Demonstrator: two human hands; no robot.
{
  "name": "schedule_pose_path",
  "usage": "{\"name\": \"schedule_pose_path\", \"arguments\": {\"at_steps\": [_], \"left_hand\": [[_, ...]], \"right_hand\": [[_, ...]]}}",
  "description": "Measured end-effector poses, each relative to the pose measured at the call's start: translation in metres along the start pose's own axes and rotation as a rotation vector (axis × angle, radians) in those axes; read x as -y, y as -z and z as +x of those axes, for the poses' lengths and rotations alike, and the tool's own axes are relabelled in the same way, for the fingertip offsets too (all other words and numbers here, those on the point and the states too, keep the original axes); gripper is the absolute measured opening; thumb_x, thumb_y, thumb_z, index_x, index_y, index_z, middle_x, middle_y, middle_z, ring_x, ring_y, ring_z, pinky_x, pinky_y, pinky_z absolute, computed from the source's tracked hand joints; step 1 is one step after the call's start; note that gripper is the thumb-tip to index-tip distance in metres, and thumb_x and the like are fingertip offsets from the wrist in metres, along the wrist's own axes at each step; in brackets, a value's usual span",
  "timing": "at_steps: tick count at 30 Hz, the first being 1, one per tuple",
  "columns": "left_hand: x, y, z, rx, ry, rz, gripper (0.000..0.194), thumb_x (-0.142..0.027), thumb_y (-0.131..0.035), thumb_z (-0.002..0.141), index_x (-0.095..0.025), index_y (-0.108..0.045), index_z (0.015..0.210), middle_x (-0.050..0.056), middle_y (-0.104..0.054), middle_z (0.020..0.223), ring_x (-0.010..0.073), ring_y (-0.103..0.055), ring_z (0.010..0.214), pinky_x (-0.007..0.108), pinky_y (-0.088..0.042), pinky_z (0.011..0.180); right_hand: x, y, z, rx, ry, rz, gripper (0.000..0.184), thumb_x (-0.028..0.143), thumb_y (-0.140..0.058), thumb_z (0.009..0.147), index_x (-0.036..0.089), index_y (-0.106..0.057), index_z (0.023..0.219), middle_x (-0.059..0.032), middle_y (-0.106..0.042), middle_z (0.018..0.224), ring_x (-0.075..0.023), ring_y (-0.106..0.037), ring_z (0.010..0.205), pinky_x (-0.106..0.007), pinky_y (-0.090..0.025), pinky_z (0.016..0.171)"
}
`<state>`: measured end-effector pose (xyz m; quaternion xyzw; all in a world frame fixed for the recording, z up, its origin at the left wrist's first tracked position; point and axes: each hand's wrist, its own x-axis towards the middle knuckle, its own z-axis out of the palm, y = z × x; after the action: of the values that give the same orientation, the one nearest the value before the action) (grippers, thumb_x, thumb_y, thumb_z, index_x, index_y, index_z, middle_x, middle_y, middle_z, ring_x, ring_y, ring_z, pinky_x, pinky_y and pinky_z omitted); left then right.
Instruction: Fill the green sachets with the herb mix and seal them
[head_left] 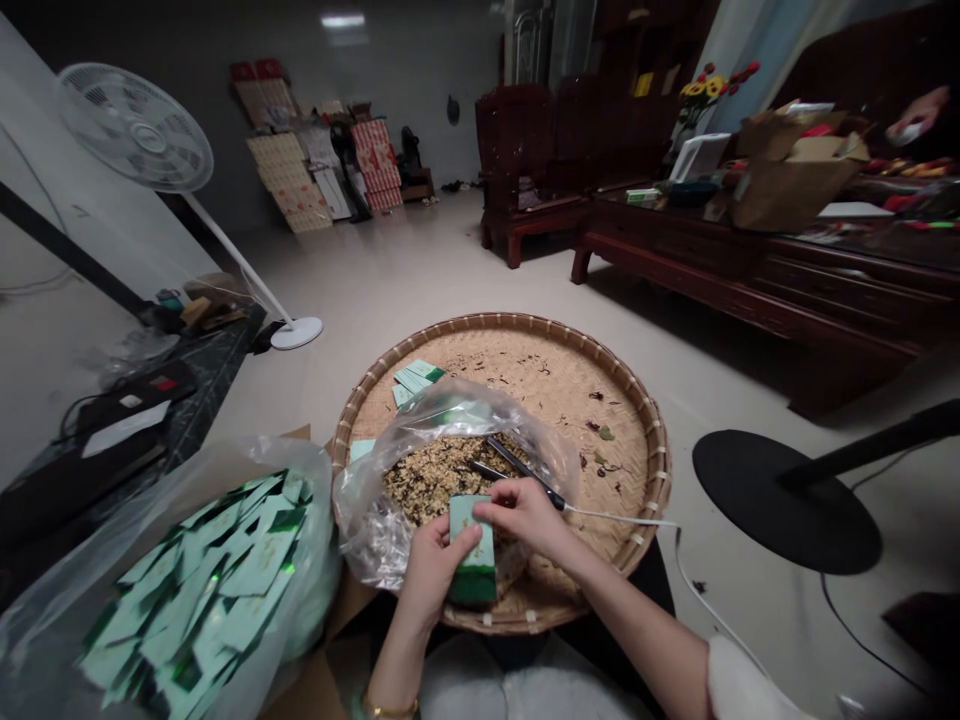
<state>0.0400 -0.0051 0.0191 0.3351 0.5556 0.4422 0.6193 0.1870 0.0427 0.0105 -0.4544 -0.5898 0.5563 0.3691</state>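
Observation:
My left hand (431,568) grips a small green packet (472,553) from the side, holding it upright over my lap. My right hand (525,512) pinches the packet's top edge, fingers closed on it. Just beyond lies an open clear plastic bag (390,470) full of loose dried tea (435,475), resting on a round woven tray (637,400). A dark tong-like tool (517,465) lies on the tea, near my right hand.
A large clear bag of green packets (202,590) sits at my left. A few packets (416,378) lie on the tray. A white cable (637,522) crosses the tray's edge. Fan bases (784,500) (296,332) stand on the floor. Another person's hand (919,112) is at far right.

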Motion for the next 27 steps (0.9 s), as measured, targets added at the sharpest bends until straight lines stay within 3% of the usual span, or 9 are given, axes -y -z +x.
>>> {"name": "schedule_pose_path", "arguments": {"at_steps": [5,8,10,12,14,16,22,27], "left_hand": [[0.001,-0.004,-0.003,0.029,0.064,-0.092,0.047,-0.034,-0.084,0.053,-0.011,-0.067,0.09,0.005,-0.072,0.071,0.0177,-0.067,0.059,0.026,-0.051,0.058],[0.001,-0.004,-0.004,-0.003,0.122,-0.116,0.051,-0.034,-0.085,0.05,-0.01,-0.065,0.091,0.009,-0.073,0.076,0.0207,-0.069,0.061,0.028,-0.053,0.058],[0.0,-0.003,-0.003,-0.061,0.114,-0.142,0.05,-0.035,-0.085,0.05,-0.009,-0.065,0.089,0.01,-0.073,0.078,0.0213,-0.069,0.063,0.028,-0.054,0.057],[-0.001,-0.002,-0.002,-0.093,0.106,-0.165,0.051,-0.035,-0.085,0.051,-0.009,-0.065,0.09,0.011,-0.074,0.082,0.0212,-0.07,0.064,0.026,-0.054,0.055],[-0.003,-0.001,-0.002,-0.104,0.106,-0.171,0.051,-0.036,-0.085,0.051,-0.009,-0.065,0.09,0.012,-0.074,0.083,0.0203,-0.07,0.064,0.024,-0.053,0.052],[-0.004,0.0,-0.002,-0.101,0.105,-0.173,0.05,-0.036,-0.085,0.05,-0.009,-0.066,0.088,0.011,-0.074,0.082,0.0193,-0.069,0.062,0.023,-0.052,0.05],[-0.002,0.003,-0.003,-0.116,0.098,-0.151,0.048,-0.035,-0.085,0.049,-0.009,-0.067,0.085,0.011,-0.074,0.078,0.019,-0.069,0.059,0.024,-0.053,0.052],[-0.002,0.006,-0.003,-0.105,0.1,-0.138,0.048,-0.035,-0.085,0.049,-0.01,-0.065,0.084,0.011,-0.074,0.077,0.0192,-0.069,0.059,0.025,-0.053,0.052]], "right_hand": [[-0.006,-0.004,0.003,-0.022,-0.018,-0.02,0.028,0.037,-0.067,0.07,0.014,-0.061,0.056,0.0031,-0.052,0.05,-0.009,-0.046,0.047,-0.02,-0.034,0.045],[-0.006,0.002,0.007,-0.021,0.038,-0.09,0.027,0.038,-0.057,0.082,0.014,-0.067,0.076,-0.0019,-0.065,0.068,-0.0141,-0.058,0.06,-0.024,-0.046,0.056],[-0.005,0.009,0.011,-0.083,0.153,-0.324,0.025,0.033,-0.052,0.087,0.016,-0.066,0.099,-0.007,-0.067,0.092,-0.0192,-0.061,0.084,-0.031,-0.049,0.076],[-0.005,0.015,0.015,-0.129,0.195,-0.677,0.034,0.025,-0.055,0.086,0.015,-0.057,0.117,-0.0134,-0.061,0.109,-0.0251,-0.055,0.103,-0.039,-0.045,0.088],[-0.006,0.019,0.019,-0.095,0.119,-0.995,0.048,0.016,-0.056,0.082,0.011,-0.048,0.129,-0.0193,-0.056,0.115,-0.03,-0.052,0.107,-0.043,-0.045,0.088],[-0.009,0.021,0.023,-0.031,0.026,-1.168,0.056,0.008,-0.052,0.081,0.008,-0.04,0.135,-0.0221,-0.055,0.116,-0.0315,-0.052,0.107,-0.043,-0.045,0.087],[-0.016,0.029,0.03,0.005,0.04,-1.198,0.062,0.012,-0.048,0.081,-0.003,-0.031,0.139,-0.0263,-0.052,0.12,-0.0317,-0.048,0.11,-0.041,-0.042,0.091],[-0.021,0.026,0.031,-0.01,0.014,-1.276,0.061,0.008,-0.047,0.079,0.004,-0.035,0.138,-0.0229,-0.056,0.116,-0.0312,-0.05,0.107,-0.043,-0.043,0.089]]}}
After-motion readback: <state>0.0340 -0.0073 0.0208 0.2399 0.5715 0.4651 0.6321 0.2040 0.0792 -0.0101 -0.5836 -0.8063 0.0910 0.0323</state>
